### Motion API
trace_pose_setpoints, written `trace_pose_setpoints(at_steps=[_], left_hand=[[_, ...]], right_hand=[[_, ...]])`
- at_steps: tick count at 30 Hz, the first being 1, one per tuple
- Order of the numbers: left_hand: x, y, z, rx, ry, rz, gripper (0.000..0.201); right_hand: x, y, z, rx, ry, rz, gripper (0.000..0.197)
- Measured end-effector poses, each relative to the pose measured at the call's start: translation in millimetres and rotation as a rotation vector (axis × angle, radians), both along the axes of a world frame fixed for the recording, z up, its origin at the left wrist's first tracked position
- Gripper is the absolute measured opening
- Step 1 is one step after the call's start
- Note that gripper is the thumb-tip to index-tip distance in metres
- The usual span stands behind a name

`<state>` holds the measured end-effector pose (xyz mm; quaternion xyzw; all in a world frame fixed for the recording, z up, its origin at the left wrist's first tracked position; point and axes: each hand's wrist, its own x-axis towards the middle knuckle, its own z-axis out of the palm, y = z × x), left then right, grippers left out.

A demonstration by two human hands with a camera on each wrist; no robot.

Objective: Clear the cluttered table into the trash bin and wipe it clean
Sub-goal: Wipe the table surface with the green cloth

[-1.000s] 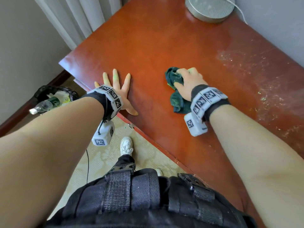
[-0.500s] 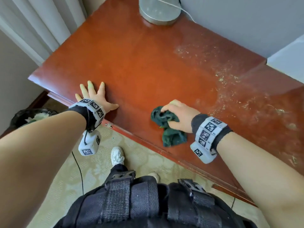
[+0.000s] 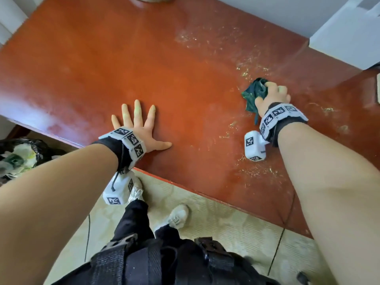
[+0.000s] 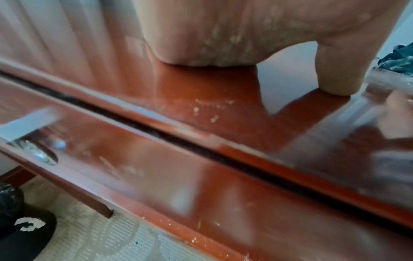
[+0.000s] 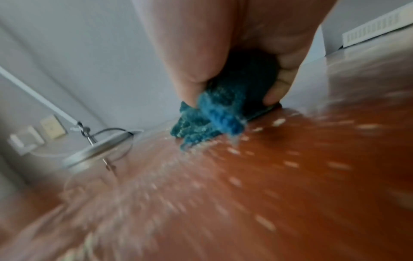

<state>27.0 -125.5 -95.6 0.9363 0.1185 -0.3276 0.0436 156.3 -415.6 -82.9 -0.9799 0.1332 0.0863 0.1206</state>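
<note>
My right hand (image 3: 273,95) grips a crumpled dark green cloth (image 3: 254,93) and presses it onto the red-brown wooden table (image 3: 164,64), among pale crumbs (image 3: 244,73) scattered over the table's right part. In the right wrist view, blurred by motion, the cloth (image 5: 214,123) bulges out between my thumb and fingers (image 5: 281,83). My left hand (image 3: 139,124) lies flat near the front edge with fingers spread and straight; its palm (image 4: 212,31) rests on the wood. A black-lined trash bin (image 3: 18,155) full of rubbish stands on the floor at the left.
A round metal lamp base (image 5: 98,151) with a cable sits at the table's far edge. A white unit (image 3: 347,36) stands at the back right against the grey wall. Below the front edge is a drawer front (image 4: 156,176). My shoes (image 3: 178,217) are on pale carpet.
My right hand has swept the cloth rightward and away from the front edge into the crumbs. My left hand has stayed flat on the table. My head has turned right.
</note>
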Motion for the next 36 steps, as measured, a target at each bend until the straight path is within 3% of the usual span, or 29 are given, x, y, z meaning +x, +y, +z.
trace_pose_setpoints(at_steps=[6,10,13,15,18,20,22,24,26,30,33,36], left_hand=[[4,-3,4,0.005,0.055,0.021,0.115],[4,-3,6,0.005,0.055,0.020,0.115],[5,-3,8,-0.002,0.062,0.019,0.116],[5,-3,8,-0.001,0.068,0.019,0.116],[5,-2,7,-0.011,0.066,0.025,0.117],[6,-1,7,-0.015,0.066,0.024,0.117],[7,-1,7,-0.010,0.072,0.014,0.118],[9,0,7,-0.003,0.079,0.005,0.119],[10,1,8,-0.005,0.083,-0.010,0.120],[17,5,11,-0.021,0.098,-0.057,0.120],[19,8,13,-0.028,0.107,-0.077,0.117],[19,9,12,-0.033,0.094,-0.090,0.116]], right_hand=[[8,39,6,-0.024,0.065,0.334,0.048],[-63,57,16,0.002,0.178,0.874,0.047],[-102,53,28,0.029,0.480,1.203,0.046],[-97,50,39,0.057,0.583,1.192,0.045],[-54,45,45,0.123,0.324,0.913,0.045],[-21,43,37,0.034,0.159,0.630,0.047],[-2,46,21,-0.137,0.170,0.405,0.047],[3,55,6,-0.186,0.212,0.309,0.050],[-7,66,1,-0.185,0.212,0.354,0.052],[-71,82,9,-0.116,0.152,0.808,0.048],[-133,83,21,0.022,0.354,1.096,0.050],[-156,72,38,0.035,0.596,1.200,0.045]])
